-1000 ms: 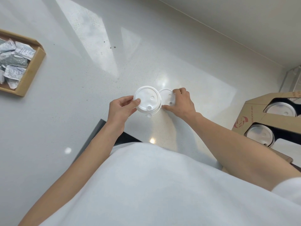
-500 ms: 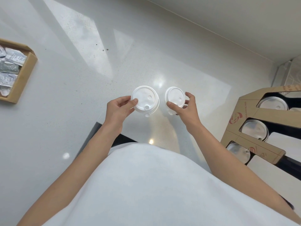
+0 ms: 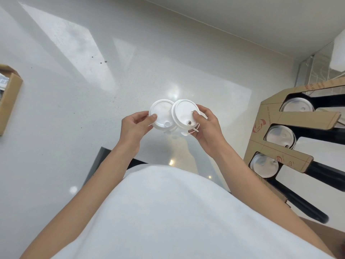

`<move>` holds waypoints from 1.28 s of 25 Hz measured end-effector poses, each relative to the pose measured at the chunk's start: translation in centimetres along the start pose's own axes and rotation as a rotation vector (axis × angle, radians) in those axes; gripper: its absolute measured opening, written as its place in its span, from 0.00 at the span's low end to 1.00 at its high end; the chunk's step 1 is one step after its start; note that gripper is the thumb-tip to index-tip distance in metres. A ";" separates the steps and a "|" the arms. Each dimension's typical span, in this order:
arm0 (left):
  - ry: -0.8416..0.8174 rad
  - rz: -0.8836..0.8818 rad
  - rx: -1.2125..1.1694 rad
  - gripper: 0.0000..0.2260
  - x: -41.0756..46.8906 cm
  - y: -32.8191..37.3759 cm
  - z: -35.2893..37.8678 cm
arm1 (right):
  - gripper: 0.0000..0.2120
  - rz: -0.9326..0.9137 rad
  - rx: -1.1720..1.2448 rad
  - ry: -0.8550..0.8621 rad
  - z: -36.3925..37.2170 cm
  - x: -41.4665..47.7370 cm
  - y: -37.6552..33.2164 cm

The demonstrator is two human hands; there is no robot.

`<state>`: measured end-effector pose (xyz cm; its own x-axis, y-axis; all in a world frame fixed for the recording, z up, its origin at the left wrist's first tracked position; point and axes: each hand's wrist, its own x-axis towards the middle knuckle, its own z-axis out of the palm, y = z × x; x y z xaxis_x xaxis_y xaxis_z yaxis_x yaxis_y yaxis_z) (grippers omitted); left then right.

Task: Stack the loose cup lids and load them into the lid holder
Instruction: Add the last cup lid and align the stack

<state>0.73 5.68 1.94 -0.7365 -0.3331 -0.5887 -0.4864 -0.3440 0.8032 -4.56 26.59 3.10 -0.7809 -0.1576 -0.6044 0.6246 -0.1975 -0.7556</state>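
Head view: left hand (image 3: 134, 126) pinches one white lid (image 3: 161, 114) by its edge, thumb on top. Right hand (image 3: 207, 128) grips a second lid (image 3: 183, 114), its rim overlapping the first. Both lids are held above the white table (image 3: 74, 109). Cardboard lid holder (image 3: 265, 118) stands at right, lids in three slots. Brown box (image 3: 10, 98) at far left.

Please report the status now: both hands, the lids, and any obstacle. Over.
Left hand grips left lid; right hand grips right lid. Right lid overlaps left lid's edge, not yet stacked. Holder at right, nothing in the way.
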 end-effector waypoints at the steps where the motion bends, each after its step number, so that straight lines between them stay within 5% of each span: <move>1: -0.005 0.000 0.003 0.15 0.0 0.0 0.2 | 0.12 -0.011 -0.009 -0.004 0.0 0.0 0.0; 9: -0.018 0.028 0.014 0.09 -0.2 0.5 1.0 | 0.14 -0.097 -0.173 0.002 0.3 0.0 0.3; 15: -0.037 0.047 0.070 0.17 0.3 0.0 1.0 | 0.09 -0.130 -0.210 0.032 0.8 0.3 0.6; 20: -0.044 0.129 0.164 0.06 0.3 -0.4 1.9 | 0.08 -0.053 -0.112 -0.044 1.6 0.8 1.8; 32: 0.028 0.032 0.195 0.08 1.6 -1.9 1.9 | 0.08 0.011 -0.096 -0.005 1.7 3.5 4.0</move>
<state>-0.42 7.50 -0.31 -0.7409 -0.3665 -0.5629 -0.5469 -0.1572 0.8223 -4.76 23.59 -1.60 -0.7738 -0.1642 -0.6118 0.6302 -0.1024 -0.7697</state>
